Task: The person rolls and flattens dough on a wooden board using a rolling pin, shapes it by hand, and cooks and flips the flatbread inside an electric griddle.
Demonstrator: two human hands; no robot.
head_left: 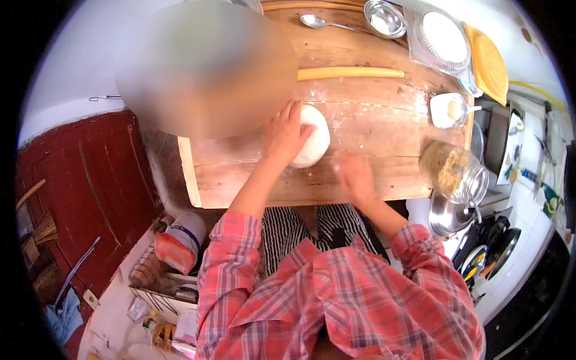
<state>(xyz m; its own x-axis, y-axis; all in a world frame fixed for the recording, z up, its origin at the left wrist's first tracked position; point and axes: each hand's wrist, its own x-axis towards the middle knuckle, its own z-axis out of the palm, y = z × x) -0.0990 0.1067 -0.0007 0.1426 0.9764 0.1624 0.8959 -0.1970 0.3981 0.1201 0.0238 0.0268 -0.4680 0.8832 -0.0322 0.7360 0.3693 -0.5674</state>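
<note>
A round, pale lump of dough (315, 141) lies on the wooden table (384, 138), close to its front edge. My left hand (285, 135) grips the dough from its left side, with the thumb lying over the top. To the right of the dough, just above the table, is my right hand (354, 178). It is apart from the dough and smeared by motion, so its fingers cannot be made out. Behind the dough lies a yellowish rolling pin (354, 73), its left part hidden by a large blurred patch.
A spoon (327, 23) and a metal bowl (385, 19) are at the back. On the right stand a plastic container (445, 41), a yellow lid (491, 67), a white cup-like container (449, 110) and a tilted glass jar (456, 173) of brownish grains. White flour dusts the tabletop.
</note>
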